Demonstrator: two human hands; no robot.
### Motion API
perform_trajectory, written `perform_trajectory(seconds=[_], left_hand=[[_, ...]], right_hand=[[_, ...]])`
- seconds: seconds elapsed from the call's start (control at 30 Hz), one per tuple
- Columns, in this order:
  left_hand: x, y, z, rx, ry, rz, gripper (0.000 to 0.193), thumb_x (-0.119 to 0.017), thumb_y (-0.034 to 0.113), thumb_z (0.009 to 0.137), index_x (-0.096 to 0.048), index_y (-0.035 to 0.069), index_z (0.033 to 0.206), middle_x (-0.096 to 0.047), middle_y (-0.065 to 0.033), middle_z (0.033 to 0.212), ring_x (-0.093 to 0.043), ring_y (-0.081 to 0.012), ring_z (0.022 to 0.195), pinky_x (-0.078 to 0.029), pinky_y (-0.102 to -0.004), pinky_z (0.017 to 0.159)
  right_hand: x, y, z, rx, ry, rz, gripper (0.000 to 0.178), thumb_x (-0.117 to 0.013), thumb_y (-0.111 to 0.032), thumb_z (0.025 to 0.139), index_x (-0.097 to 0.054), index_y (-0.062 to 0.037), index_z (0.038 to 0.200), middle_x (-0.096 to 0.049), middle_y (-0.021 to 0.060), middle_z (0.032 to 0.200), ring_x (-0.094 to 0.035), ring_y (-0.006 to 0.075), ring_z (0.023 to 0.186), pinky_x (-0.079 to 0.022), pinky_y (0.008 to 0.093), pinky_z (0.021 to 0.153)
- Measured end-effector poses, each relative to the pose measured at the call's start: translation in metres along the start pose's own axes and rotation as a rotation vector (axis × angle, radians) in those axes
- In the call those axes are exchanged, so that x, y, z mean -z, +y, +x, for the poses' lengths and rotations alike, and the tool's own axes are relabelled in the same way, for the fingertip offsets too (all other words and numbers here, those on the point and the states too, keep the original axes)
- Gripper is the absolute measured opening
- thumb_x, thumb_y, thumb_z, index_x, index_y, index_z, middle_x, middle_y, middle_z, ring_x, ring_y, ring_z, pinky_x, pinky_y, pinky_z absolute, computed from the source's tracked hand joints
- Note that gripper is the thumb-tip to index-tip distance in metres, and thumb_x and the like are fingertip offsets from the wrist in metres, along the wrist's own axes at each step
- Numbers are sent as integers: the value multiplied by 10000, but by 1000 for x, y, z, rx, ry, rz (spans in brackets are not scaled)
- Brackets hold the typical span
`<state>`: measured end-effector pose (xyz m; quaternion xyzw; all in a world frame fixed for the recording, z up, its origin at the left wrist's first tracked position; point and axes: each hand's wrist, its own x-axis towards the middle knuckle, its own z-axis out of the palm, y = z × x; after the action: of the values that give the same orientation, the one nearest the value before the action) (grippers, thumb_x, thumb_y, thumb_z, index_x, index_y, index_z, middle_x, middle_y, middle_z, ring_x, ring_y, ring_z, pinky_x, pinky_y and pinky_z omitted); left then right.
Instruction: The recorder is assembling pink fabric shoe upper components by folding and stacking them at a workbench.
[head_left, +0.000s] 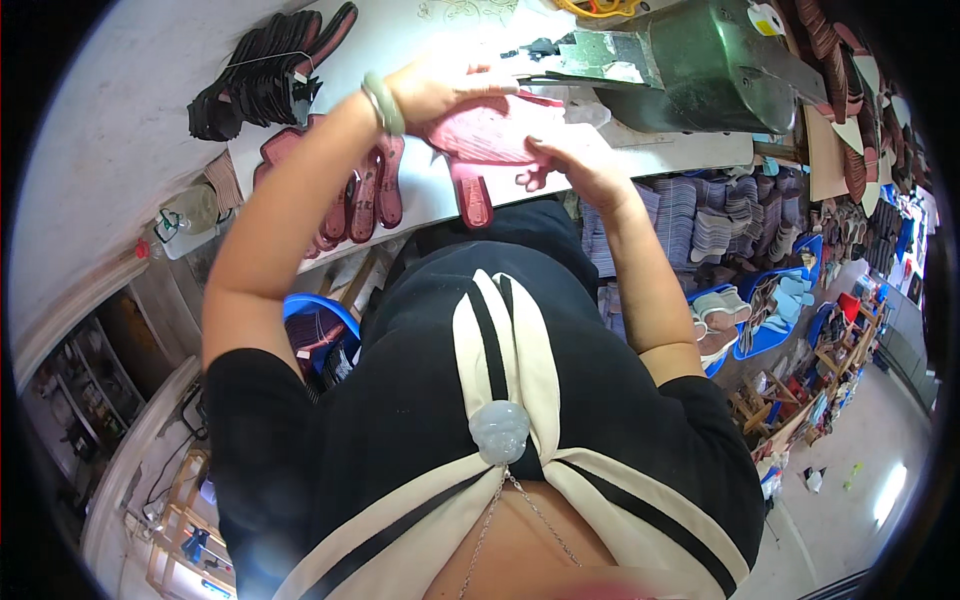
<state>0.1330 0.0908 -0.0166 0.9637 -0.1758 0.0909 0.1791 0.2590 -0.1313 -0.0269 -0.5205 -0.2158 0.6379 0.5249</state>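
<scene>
A pink ridged slipper upper (pixel 482 130) is held up between my two hands over the white table. My left hand (pixel 440 92), a pale green bangle on its wrist, grips its far left edge, with the fingers reaching toward the machine's narrow arm; the thumb is hidden. My right hand (pixel 588 165) pinches its right side, thumb on top. A dark red sole (pixel 473 196) sticks out below the piece toward me; I cannot tell whether they are joined. Just beyond my hands stands a dark green machine (pixel 700 68) with a worn, flat arm.
Several red soles (pixel 365 195) lie at the table's (pixel 425 190) left front edge. A tied bundle of black straps (pixel 265 75) sits at the far left. Stacked striped pieces (pixel 675 220) and blue bins (pixel 762 335) with slippers stand to the right. Another blue bin (pixel 325 308) is at lower left.
</scene>
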Motion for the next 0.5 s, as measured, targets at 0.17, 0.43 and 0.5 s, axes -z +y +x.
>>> perform_trajectory(seconds=[0.17, 0.43, 0.5], left_hand=[[-4, -54, 31, 480, -182, -739, 437, -676, 369, 794, -542, 56, 1067, -586, -42, 894, -520, -133, 822, -441, -266, 758], [0, -92, 59, 513, -413, -794, 481, -685, 339, 789, -575, 70, 1172, -624, -71, 1088, -552, -185, 1013, -423, -311, 910], [15, -88, 65, 571, -454, -691, 512, -697, 362, 767, -586, 81, 1181, -613, -90, 1145, -546, -203, 1062, -408, -322, 934]], right_hand=[[-11, 22, 34, 120, 301, -18, 295, -573, -249, 896, -636, 30, 827, -592, 80, 620, -532, 123, 508, -428, 234, 496], [-21, 23, 70, 149, 443, 131, 245, -574, -233, 892, -635, -7, 823, -630, 68, 643, -531, 96, 489, -389, 205, 461], [-21, 23, 77, 171, 457, 176, 234, -574, -218, 888, -640, -5, 818, -631, 69, 633, -526, 88, 472, -385, 198, 442]])
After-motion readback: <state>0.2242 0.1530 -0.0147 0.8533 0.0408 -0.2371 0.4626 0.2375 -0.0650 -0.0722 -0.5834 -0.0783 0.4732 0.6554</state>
